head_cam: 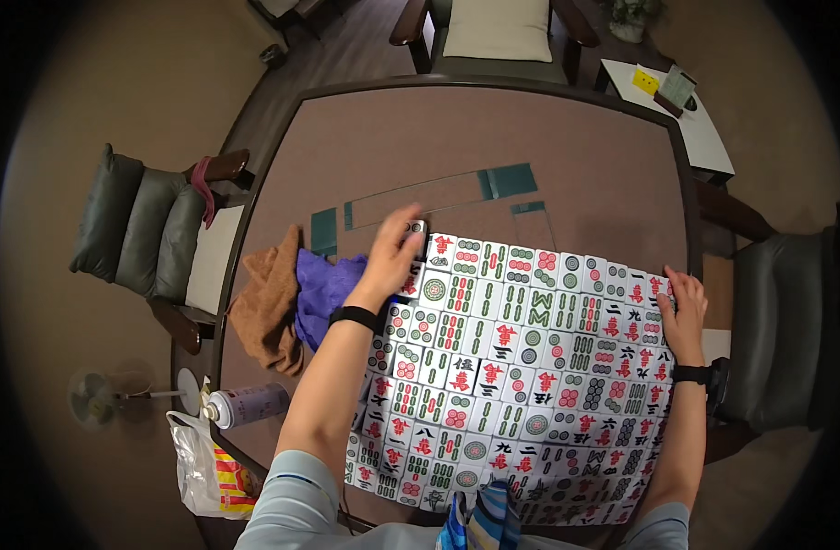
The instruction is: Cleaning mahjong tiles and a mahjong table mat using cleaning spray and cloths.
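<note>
Mahjong tiles point(530, 364) lie face up in a large, tightly packed block of several rows on the brown tabletop point(564, 158). At the block's upper left corner, my left hand point(394, 254) rests with fingers over a mahjong tile point(420, 229), partly covering it and the tiles below. My right hand point(682, 316) lies against the upper right edge, its fingers touching the end tiles. Whether either hand grips a tile is hard to tell. The lower part of the block lies in shade near my body.
Left of the tiles lie a purple cloth point(327, 289), a brown cloth point(268, 306) and a spray can point(251, 404). Green-ended clear strips point(512, 181) are on the far tabletop. A plastic bag point(200, 474) hangs at the lower left; armchairs point(158, 234) surround the table.
</note>
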Tool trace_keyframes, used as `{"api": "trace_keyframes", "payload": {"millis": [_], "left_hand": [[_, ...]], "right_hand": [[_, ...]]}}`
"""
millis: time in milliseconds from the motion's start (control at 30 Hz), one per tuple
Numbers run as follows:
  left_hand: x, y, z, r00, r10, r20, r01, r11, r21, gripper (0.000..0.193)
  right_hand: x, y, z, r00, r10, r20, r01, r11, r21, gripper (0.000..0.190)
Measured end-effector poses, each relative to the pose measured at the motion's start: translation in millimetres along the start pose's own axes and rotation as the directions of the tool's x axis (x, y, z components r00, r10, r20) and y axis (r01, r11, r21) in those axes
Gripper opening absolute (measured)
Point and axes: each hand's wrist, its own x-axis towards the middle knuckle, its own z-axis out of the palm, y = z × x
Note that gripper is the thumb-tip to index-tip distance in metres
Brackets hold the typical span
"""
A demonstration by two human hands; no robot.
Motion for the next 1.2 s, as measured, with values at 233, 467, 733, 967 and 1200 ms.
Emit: {"api": "trace_keyframes", "payload": {"millis": [233, 467, 733, 967, 1200], "left_hand": [[-4, 32, 15, 0.959, 0.031, 0.282, -0.165, 0.869, 0.467, 0.038], [-6, 32, 17, 0.957, 0.039, 0.286, -0.182, 0.851, 0.493, 0.036], [-14, 27, 17, 0.964, 0.048, 0.263, -0.176, 0.854, 0.489, 0.036], [-18, 19, 23, 0.964, -0.007, 0.267, -0.111, 0.899, 0.424, 0.043], [-88, 26, -92, 0.936, -0.249, 0.250, 0.338, 0.834, -0.435, 0.059]], "right_hand": [[4, -4, -4, 0.999, -0.015, 0.042, 0.014, 1.000, 0.022, 0.043], [7, -12, -2, 0.998, -0.024, 0.063, 0.020, 0.998, 0.056, 0.039], [12, -7, 3, 0.992, -0.008, 0.125, 0.005, 1.000, 0.023, 0.038], [6, 8, 9, 0.978, -0.041, 0.205, 0.051, 0.998, -0.042, 0.051], [-6, -22, -14, 0.982, 0.009, 0.187, 0.001, 0.999, -0.054, 0.062]]}}
